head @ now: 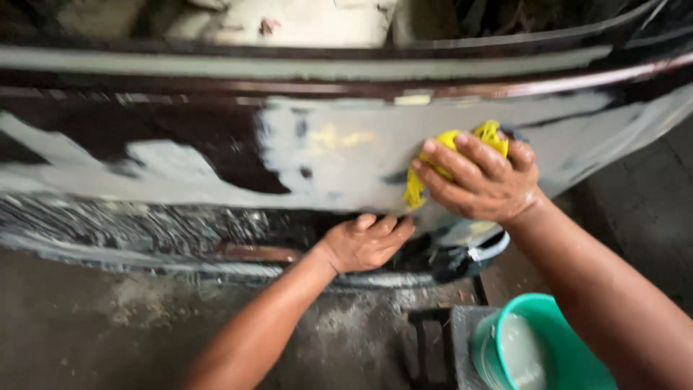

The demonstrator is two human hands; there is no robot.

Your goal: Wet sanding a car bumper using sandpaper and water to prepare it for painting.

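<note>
Yellow cloth (485, 139) sits bunched under my right hand (480, 184), pressed flat against the pale sanded patch of the dark car body panel (325, 155), so it lies straight ahead of the palm with its loose tail hanging down to the left. I see the fingers clenched over it. My left hand (368, 242) is lower and to the left, fingers loosely curled, braced on the panel's lower edge, holding nothing. A green bucket (559, 325) of cloudy water stands below the right forearm.
</note>
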